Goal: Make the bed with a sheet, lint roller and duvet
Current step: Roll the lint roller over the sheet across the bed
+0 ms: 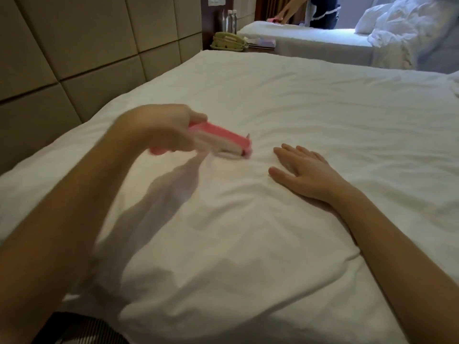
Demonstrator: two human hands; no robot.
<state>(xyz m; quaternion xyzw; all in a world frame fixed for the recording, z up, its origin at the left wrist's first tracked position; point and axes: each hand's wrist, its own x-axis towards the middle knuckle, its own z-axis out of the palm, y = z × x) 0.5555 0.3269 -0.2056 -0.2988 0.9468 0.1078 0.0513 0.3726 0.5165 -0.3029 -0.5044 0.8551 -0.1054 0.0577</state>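
A white sheet [285,115] covers the bed in front of me, wrinkled near the middle. My left hand [159,127] grips the handle of a pink lint roller [223,141], blurred by motion, whose head touches the sheet at the centre. My right hand [305,170] lies flat on the sheet just right of the roller, fingers spread and straight. No duvet lies on this bed.
A padded headboard wall [74,53] runs along the left. Behind stand a nightstand with a green telephone [228,40] and two water bottles [231,21]. A second bed [323,43] carries a heaped white duvet [409,28]; another person [320,11] bends over it.
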